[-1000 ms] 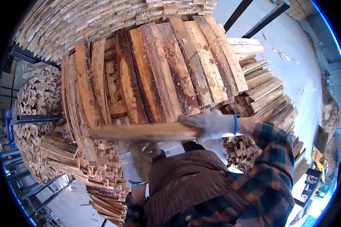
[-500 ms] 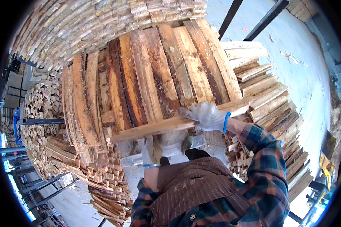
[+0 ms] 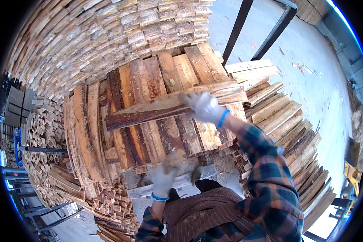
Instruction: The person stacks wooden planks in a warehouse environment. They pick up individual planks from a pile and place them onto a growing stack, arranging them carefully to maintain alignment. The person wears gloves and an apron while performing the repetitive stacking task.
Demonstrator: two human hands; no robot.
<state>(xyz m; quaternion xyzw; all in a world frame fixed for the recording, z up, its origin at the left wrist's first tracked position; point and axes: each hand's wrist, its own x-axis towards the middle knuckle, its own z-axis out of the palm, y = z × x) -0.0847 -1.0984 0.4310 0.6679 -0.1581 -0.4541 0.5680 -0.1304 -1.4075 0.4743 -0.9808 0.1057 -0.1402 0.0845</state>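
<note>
My right hand (image 3: 203, 108), in a whitish work glove with a blue cuff, grips a rough plank (image 3: 153, 107) from above near its right part. The plank is pale on its face and has a dark bark edge. It lies crosswise over a layer of rough boards (image 3: 151, 139) set side by side. My left hand (image 3: 165, 175), gloved the same way, is near the front edge of these boards, apart from the plank. Motion smears its fingers, so whether it holds anything cannot be made out.
A tall wall of stacked boards (image 3: 109, 36) rises behind. Further board piles stand at the right (image 3: 282, 113) and lower left (image 3: 109, 201), with a heap of short wood pieces (image 3: 44, 125) at the left. Dark metal posts (image 3: 238, 32) stand at the back right.
The plank has moved away from the front edge and up over the board layer with my right hand. My left hand has come up from below the plank toward the boards' front edge.
</note>
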